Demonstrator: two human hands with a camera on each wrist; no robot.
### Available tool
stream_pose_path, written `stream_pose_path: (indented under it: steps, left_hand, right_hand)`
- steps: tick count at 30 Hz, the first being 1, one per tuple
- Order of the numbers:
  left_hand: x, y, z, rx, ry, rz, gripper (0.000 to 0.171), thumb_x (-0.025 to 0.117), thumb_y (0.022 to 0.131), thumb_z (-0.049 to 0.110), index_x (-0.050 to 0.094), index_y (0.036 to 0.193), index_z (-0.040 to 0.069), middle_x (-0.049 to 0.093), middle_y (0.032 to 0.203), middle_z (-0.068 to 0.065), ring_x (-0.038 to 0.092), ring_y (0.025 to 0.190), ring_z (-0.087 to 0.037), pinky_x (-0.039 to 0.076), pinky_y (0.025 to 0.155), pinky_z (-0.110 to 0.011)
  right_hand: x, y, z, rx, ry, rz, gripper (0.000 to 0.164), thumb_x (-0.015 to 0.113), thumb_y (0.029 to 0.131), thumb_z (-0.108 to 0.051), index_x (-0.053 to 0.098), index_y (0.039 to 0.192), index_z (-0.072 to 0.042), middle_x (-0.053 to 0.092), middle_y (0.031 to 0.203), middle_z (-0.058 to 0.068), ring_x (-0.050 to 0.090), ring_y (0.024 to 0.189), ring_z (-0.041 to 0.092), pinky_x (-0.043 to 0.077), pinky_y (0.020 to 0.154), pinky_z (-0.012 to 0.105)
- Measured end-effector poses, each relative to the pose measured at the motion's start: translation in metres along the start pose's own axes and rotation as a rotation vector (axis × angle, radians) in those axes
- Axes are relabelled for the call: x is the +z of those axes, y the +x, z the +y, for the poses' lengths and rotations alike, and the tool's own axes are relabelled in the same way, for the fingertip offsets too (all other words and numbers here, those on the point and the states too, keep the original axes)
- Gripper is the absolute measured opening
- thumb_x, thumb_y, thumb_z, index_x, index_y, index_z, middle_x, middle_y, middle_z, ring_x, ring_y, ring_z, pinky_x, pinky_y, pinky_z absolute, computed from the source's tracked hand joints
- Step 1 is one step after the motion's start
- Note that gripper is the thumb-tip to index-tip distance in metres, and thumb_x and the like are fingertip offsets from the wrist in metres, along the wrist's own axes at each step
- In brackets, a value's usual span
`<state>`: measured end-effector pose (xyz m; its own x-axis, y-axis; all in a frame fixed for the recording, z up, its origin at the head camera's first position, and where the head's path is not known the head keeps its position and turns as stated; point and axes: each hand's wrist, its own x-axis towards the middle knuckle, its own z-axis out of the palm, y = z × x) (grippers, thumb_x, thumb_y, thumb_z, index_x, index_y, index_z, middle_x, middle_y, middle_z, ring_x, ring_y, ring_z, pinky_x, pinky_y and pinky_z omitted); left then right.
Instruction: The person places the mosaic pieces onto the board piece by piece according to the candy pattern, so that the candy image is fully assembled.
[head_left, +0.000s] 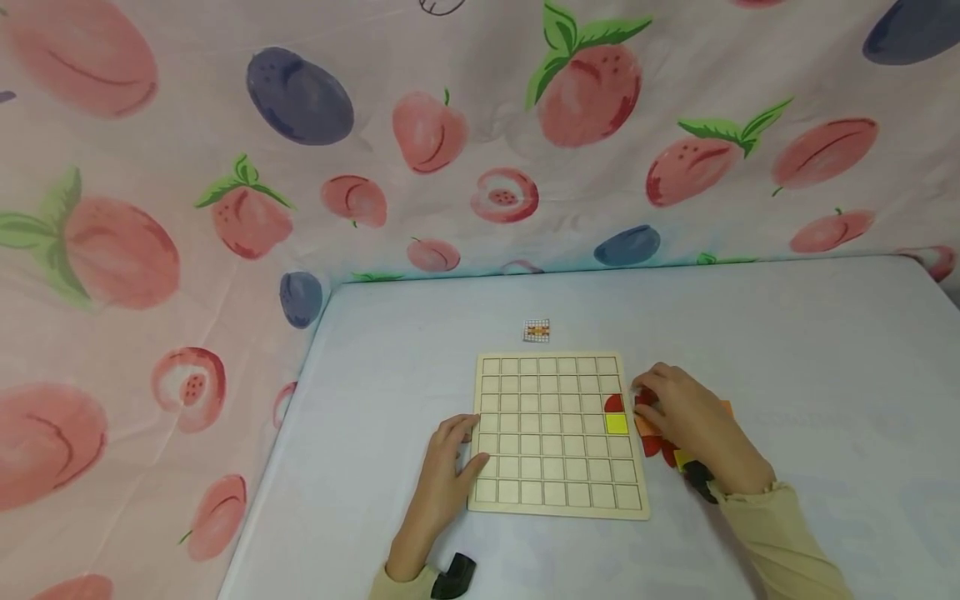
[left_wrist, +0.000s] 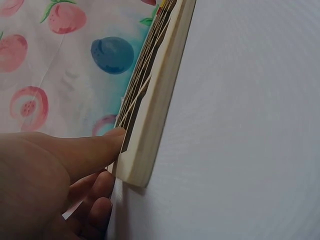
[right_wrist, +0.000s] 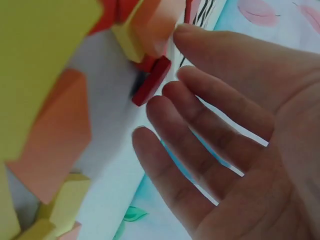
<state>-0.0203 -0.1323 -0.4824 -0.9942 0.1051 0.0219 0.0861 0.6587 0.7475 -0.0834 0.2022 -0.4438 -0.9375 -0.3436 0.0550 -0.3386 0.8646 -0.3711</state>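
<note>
A pale wooden grid board [head_left: 552, 446] lies on the table; a red rounded piece [head_left: 613, 404] and a yellow square piece [head_left: 617, 424] sit in cells at its right edge. My left hand [head_left: 441, 467] grips the board's left side. In the left wrist view its thumb [left_wrist: 100, 150] rests on the rim and the other fingers bend beside the edge. My right hand [head_left: 693, 421] hovers over loose coloured pieces right of the board. The right wrist view shows its fingers [right_wrist: 170, 175] spread and loosely bent, nothing held, fingertips close to a red piece [right_wrist: 152, 80] and an orange piece [right_wrist: 157, 27].
A small printed pattern card [head_left: 536, 331] lies behind the board. Several red, orange and yellow pieces [head_left: 652, 446] are heaped beside the board's right edge, partly hidden by the right hand. A fruit-print cloth [head_left: 427, 133] hangs behind and left of the white table [head_left: 825, 375].
</note>
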Motion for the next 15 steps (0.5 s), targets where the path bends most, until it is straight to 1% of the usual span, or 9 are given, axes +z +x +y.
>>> stream_pose_path:
  steps: [5, 10, 15]
  left_hand:
    - [0.0002, -0.0001, -0.0001, 0.002, -0.001, 0.003, 0.052, 0.074, 0.089, 0.008, 0.055, 0.138, 0.007, 0.051, 0.138, -0.006, 0.051, 0.111, -0.016, 0.047, 0.088, -0.032]
    - [0.0001, 0.0001, 0.0, -0.007, -0.005, -0.003, 0.053, 0.074, 0.089, 0.009, 0.055, 0.138, 0.008, 0.051, 0.139, -0.005, 0.051, 0.111, -0.016, 0.047, 0.089, -0.032]
    - [-0.0004, 0.0003, 0.0, -0.006, -0.001, -0.003, 0.053, 0.073, 0.089, 0.009, 0.055, 0.138, 0.008, 0.051, 0.139, -0.006, 0.051, 0.111, -0.016, 0.047, 0.089, -0.032]
  right_hand:
    - [0.0026, 0.0009, 0.0045, 0.003, 0.002, -0.006, 0.031, 0.083, 0.081, -0.012, 0.071, 0.104, 0.005, 0.062, 0.098, 0.013, 0.057, 0.084, 0.023, 0.056, 0.077, 0.041]
    - [0.003, 0.0035, 0.0076, 0.054, 0.047, -0.049, 0.03, 0.08, 0.083, -0.009, 0.07, 0.106, 0.007, 0.061, 0.099, 0.016, 0.058, 0.083, 0.024, 0.056, 0.081, 0.045]
    - [0.0015, 0.0051, 0.0088, 0.093, 0.092, -0.07, 0.028, 0.079, 0.083, -0.007, 0.07, 0.106, 0.007, 0.06, 0.099, 0.015, 0.058, 0.082, 0.023, 0.056, 0.081, 0.046]
